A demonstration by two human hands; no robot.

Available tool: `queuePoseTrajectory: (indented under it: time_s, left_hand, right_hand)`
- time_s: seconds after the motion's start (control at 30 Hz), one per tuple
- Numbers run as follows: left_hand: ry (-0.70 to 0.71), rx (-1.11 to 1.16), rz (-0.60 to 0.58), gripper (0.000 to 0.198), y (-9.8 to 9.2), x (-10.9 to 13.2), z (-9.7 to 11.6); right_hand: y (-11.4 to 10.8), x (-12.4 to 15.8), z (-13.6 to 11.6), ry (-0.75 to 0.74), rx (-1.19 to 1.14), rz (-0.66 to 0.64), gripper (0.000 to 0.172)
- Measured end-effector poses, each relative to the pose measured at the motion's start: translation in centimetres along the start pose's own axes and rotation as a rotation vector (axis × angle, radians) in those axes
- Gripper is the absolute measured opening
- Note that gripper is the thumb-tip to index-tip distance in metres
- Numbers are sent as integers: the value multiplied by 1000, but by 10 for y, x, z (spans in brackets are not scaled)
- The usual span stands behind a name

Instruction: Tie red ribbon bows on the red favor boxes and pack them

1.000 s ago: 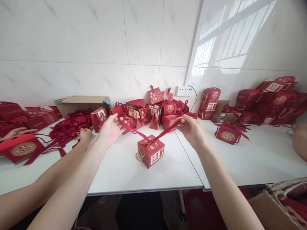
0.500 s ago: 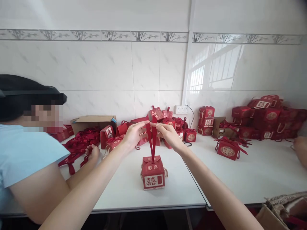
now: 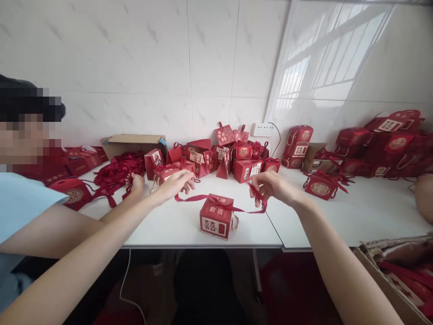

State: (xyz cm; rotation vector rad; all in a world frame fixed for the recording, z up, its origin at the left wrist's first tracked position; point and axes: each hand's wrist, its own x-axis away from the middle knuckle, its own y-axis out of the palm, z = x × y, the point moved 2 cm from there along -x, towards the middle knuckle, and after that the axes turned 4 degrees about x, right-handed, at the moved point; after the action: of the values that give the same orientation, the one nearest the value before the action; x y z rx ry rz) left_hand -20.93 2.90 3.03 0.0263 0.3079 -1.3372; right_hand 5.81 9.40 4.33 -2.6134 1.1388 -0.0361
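Observation:
A small red gift box (image 3: 216, 214) with pale lettering stands near the table's front edge, slightly turned. A red ribbon (image 3: 240, 209) runs across its lid and out to both sides. To the box's upper left, my left hand (image 3: 177, 186) is closed with curled fingers at the ribbon's left end; the exact grip is partly hidden. My right hand (image 3: 272, 186), to the box's upper right, pinches the ribbon's other end, which loops below the fingers. A twisted cord handle shows at the box's right side.
Several red boxes (image 3: 248, 170) stand along the wall, with more stacked at right (image 3: 399, 143). A person's hand (image 3: 135, 184) at left is by a heap of red ribbons (image 3: 118, 169). A cardboard carton (image 3: 368, 271) sits at lower right. A gap separates two tables.
My hands have moved apart and lower, from together above the box to either side. The ribbon, upright before, now stretches sideways over the lid. The box has turned slightly and my view tilts down.

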Motion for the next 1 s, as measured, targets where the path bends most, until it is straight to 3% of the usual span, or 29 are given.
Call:
queuePoseTrajectory:
  time_s: [0.07, 0.17, 0.3, 0.37, 0.53, 0.67, 0.8, 1.0]
  left_hand:
    - [28, -271, -23, 21, 0, 8, -17]
    - [86, -455, -145, 22, 12, 15, -33]
    - [65, -585, -303, 26, 30, 18, -42]
    - [63, -628, -337, 24, 32, 16, -42]
    - [112, -738, -454, 28, 30, 18, -37]
    - [240, -744, -434, 33, 30, 20, -28]
    - [81, -611, -374, 28, 27, 15, -27]
    - [-373, -251, -565, 37, 24, 25, -35]
  right_hand:
    - [4, -1, 16, 146, 141, 6, 35]
    - [22, -9, 34, 229, 322, 38, 39]
    - [46, -15, 46, 189, 581, -138, 42]
    - [48, -15, 48, 150, 687, -145, 42]
    - [40, -19, 54, 172, 562, -169, 28]
    - [36, -26, 51, 128, 536, -175, 22]
    - [36, -26, 40, 133, 603, -129, 17]
    - [34, -13, 33, 190, 693, -197, 26]
